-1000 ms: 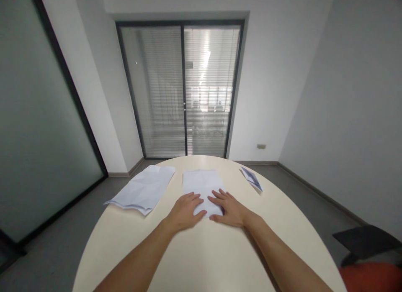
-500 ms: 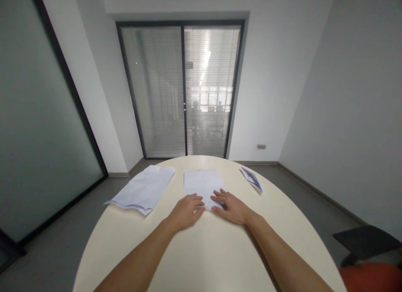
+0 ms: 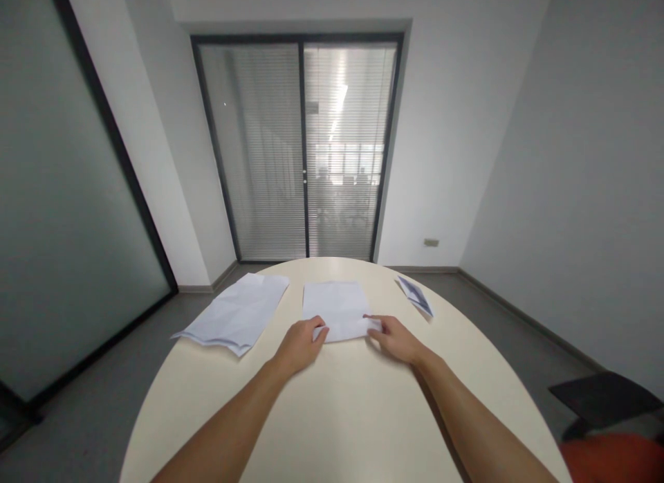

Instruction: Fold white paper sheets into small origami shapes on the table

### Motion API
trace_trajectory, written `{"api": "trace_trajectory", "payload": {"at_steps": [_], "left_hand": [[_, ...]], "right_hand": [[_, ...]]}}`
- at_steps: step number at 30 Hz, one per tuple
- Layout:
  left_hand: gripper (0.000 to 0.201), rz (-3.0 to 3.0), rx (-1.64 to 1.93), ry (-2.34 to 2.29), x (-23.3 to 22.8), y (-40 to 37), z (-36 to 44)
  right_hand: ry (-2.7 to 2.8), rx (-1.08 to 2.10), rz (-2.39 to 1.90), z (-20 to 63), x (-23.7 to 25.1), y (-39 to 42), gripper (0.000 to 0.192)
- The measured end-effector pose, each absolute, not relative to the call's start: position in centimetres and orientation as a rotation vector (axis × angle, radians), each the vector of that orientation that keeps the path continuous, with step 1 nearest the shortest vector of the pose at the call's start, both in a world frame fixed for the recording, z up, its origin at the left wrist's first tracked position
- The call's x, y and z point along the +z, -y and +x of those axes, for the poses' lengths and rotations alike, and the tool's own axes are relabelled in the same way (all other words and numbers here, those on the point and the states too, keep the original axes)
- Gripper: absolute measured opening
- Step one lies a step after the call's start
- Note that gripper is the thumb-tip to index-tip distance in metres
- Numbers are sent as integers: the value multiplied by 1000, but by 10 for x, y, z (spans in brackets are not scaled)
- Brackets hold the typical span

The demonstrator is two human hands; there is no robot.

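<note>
A white sheet of paper [image 3: 336, 304] lies in the middle of the round cream table [image 3: 332, 414], its near edge lifted slightly. My left hand [image 3: 298, 344] pinches the sheet's near left corner. My right hand [image 3: 397, 338] pinches the near right corner. Both forearms reach in from the bottom of the view.
A stack of crumpled white sheets [image 3: 236, 313] lies on the table's left, overhanging the edge. A small folded paper piece [image 3: 416, 295] rests at the far right edge. A dark chair [image 3: 604, 400] stands at lower right. Glass doors with blinds [image 3: 301, 147] are behind.
Both hands slid from lying flat on the sheet's near part outward to its two near corners and took hold of them; the near edge has risen a little.
</note>
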State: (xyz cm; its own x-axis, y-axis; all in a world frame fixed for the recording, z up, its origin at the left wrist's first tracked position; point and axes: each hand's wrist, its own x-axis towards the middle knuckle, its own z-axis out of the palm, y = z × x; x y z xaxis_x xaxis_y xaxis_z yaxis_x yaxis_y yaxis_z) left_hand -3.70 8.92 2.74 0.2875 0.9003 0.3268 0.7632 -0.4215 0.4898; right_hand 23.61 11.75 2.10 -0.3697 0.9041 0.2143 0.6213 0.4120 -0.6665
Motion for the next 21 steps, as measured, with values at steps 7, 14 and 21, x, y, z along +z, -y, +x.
{"api": "trace_trajectory", "payload": {"at_steps": [7,14,21], "left_hand": [[24,2295,814,-1611,28,-87,-37],[29,2212,755,-1747,25,-92,-37],[35,2200,835,-1820,19,-101,-40]], "right_hand": [[1960,467,-1333,237,24,-121,43],[1901,384,-1428,240,26,-124,40],[1883,353,-1489,239,27,-123,38]]}}
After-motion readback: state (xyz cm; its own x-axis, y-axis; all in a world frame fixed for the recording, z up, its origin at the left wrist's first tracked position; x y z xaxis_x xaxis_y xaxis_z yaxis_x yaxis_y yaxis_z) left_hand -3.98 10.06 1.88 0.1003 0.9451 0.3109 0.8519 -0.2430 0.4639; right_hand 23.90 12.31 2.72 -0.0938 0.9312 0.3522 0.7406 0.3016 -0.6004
